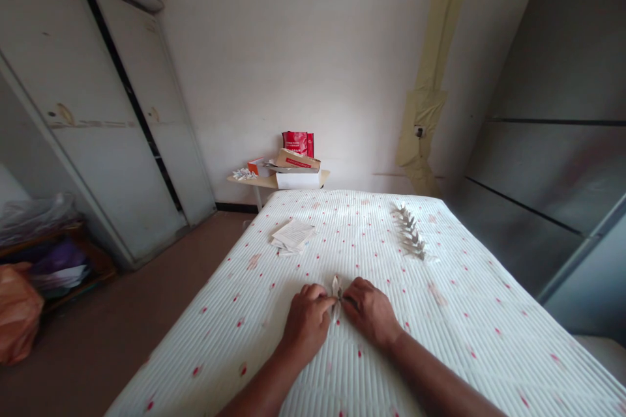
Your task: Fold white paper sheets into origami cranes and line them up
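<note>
A small folded paper piece (pixel 336 286) stands up between my two hands, near the middle of the bed. My left hand (pixel 308 314) pinches its left side with the thumb and fingers. On the other side, my right hand (pixel 370 308) has its bent fingers closed on the same piece. The lower part of the paper is partly covered by my fingertips. Beyond my left hand lies a loose stack of printed paper sheets (pixel 293 234). A row of pointed folded paper pieces (pixel 411 232) lies farther off to the right.
The bed (pixel 440 339) has a ribbed white cover with red spots. Behind it, a small table (pixel 267 181) carries a white box (pixel 298 180), a red bag (pixel 298 143) and several white folded pieces (pixel 244 174). A cabinet (pixel 92 124) stands left; a grey panelled surface (pixel 542 163) rises right.
</note>
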